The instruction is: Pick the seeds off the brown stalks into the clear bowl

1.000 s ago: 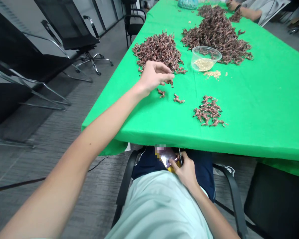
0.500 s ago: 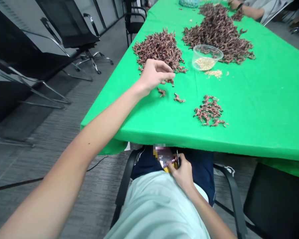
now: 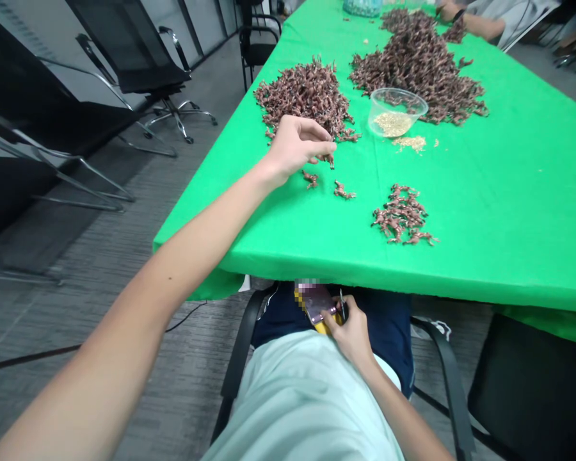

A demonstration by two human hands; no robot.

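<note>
My left hand (image 3: 300,144) reaches over the green table, closed, with a small brown animal figurine (image 3: 330,161) at its fingertips. Two more brown figurines lie just nearer to me, one (image 3: 310,179) under the hand and another (image 3: 344,191) to its right. Behind the hand rises a heap of brown figurines (image 3: 307,93). Below the table edge, my right hand (image 3: 352,325) rests at my lap, closed around a slim black tool with a thin metal tip (image 3: 344,308). Its thumb touches a shiny phone-like object with yellow edges (image 3: 319,302), partly pixelated.
A small pile of figurines (image 3: 400,214) lies at the front right. Behind it stands a clear plastic tub (image 3: 397,114) with pale flakes, some spilled beside it (image 3: 413,143). A larger figurine heap (image 3: 420,70) is farther back, near another person's arm (image 3: 482,27). Chairs (image 3: 139,70) stand left.
Both hands hold nearly the same position. The whole view has shifted very slightly; no object has visibly moved on the table.
</note>
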